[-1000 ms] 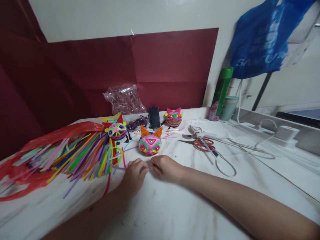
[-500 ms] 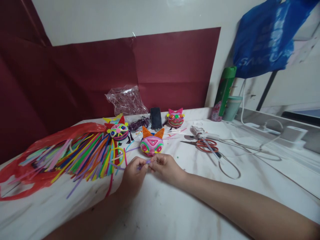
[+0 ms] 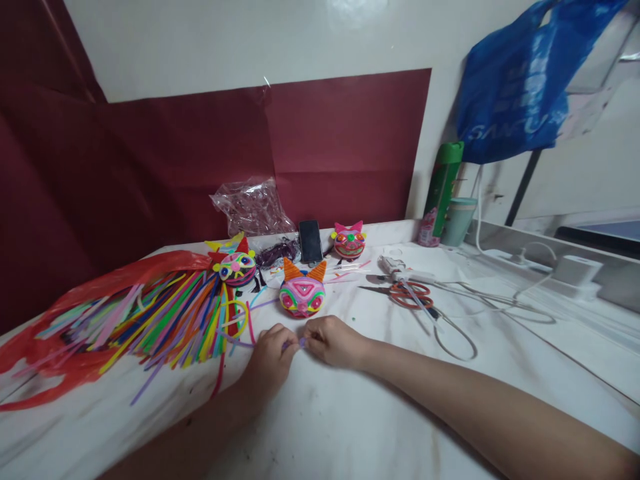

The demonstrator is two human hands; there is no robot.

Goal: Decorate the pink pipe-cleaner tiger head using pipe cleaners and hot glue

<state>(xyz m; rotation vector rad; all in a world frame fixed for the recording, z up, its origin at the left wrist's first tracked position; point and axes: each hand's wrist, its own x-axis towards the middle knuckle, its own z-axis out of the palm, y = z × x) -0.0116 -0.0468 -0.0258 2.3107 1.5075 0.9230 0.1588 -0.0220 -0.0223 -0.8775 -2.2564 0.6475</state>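
Observation:
A purple pipe cleaner [image 3: 235,341] runs in from the left to my hands, its near part partly hidden by fingers. My left hand [image 3: 273,353] is closed on it in a pinch. Close beside, my right hand [image 3: 333,341] pinches the same purple piece, fingertips nearly touching the left ones. Just beyond both hands sits a pink animal head [image 3: 302,297] with orange ears, coiled from pipe cleaners. Another head [image 3: 235,268] with red ears rests on the pipe cleaner pile, and a third [image 3: 349,241] with pink ears stands farther back.
Many coloured pipe cleaners [image 3: 170,313] lie on a red plastic bag [image 3: 65,387] at left. Orange-handled scissors [image 3: 410,294], a glue gun [image 3: 395,268] and looping cables lie at right. Behind are a phone [image 3: 311,241], clear plastic wrap [image 3: 253,207], a green spray can [image 3: 445,180] and a cup [image 3: 459,223].
My hands have moved slightly nearer to me, away from the orange-eared head, still pinching the purple pipe cleaner. The camera view has shifted a little.

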